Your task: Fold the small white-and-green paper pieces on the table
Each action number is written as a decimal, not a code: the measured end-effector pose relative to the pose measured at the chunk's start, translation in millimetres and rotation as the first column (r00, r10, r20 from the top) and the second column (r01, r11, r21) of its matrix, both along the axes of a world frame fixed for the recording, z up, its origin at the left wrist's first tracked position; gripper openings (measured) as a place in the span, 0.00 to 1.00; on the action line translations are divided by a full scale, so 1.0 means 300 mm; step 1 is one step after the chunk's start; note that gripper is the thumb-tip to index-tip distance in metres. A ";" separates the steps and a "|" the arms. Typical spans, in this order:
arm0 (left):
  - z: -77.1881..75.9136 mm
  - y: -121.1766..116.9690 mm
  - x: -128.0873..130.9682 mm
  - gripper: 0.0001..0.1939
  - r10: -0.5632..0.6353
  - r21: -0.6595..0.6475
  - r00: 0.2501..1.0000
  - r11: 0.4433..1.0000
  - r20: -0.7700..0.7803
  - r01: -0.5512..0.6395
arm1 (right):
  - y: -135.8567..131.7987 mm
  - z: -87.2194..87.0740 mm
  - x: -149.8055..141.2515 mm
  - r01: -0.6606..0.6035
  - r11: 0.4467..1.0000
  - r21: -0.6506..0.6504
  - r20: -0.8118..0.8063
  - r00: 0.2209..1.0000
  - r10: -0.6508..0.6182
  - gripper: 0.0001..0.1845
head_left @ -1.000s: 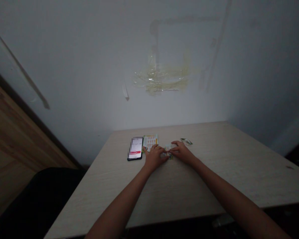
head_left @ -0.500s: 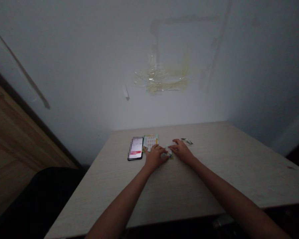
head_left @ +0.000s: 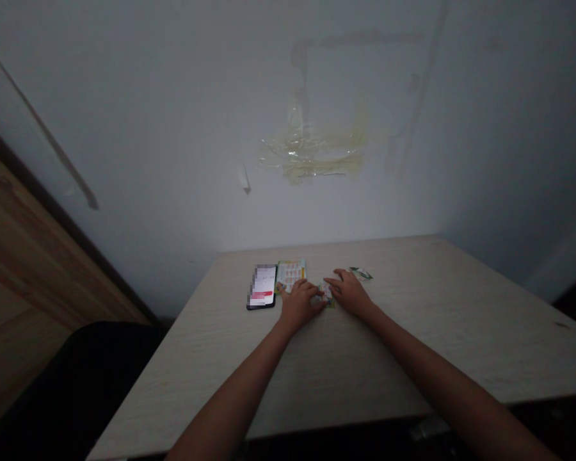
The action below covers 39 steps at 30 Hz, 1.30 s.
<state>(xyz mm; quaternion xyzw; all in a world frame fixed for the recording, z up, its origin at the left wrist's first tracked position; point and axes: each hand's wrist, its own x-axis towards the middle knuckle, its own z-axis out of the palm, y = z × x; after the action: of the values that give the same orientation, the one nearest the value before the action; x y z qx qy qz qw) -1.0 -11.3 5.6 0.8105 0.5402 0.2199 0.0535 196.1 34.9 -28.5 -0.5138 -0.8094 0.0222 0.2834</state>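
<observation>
Near the middle of the table (head_left: 403, 339) lies a small, colourful printed card (head_left: 327, 296), partly covered by fingers. My left hand (head_left: 301, 305) rests on its left side, thumb and index finger holding it at that edge while the other fingers lie forward. Over the card's right side is my right hand (head_left: 351, 294), its fingers apart; whether they touch the card is too small to tell. Beyond my left hand a larger printed sheet (head_left: 292, 272) lies flat, its near part hidden by the fingers.
A phone (head_left: 264, 286) with a lit screen lies left of the sheet. Behind my right hand is a small green and white piece, perhaps a wrapper (head_left: 361, 273). The wall (head_left: 173, 128) with old tape (head_left: 312, 153) rises at the table's back edge. A dark chair-like shape (head_left: 77, 378) stands left.
My right hand's fingertips have parted slightly and uncover more of the card. My left hand stays in place on it.
</observation>
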 end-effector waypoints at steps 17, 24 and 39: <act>-0.018 0.006 -0.018 0.13 -0.062 -0.008 0.998 0.998 -0.008 0.062 | -0.015 0.032 0.019 -0.103 0.995 -0.014 -0.070 0.992 0.101 0.10; -0.024 0.012 -0.018 0.13 -0.056 -0.010 0.998 0.998 0.001 0.056 | -0.017 0.036 0.005 -0.037 0.999 -0.010 -0.056 0.998 0.037 0.09; -0.007 0.008 -0.015 0.13 -0.042 -0.049 0.999 0.998 -0.021 0.041 | -0.008 0.034 0.018 -0.080 0.996 -0.044 -0.103 0.992 0.075 0.09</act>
<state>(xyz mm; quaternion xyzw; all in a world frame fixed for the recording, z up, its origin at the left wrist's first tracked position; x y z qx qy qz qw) -5.5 -9.0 3.6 0.8225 0.5289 0.1967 0.0716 201.4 32.5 -18.4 -0.4869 -0.8125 0.0788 0.3107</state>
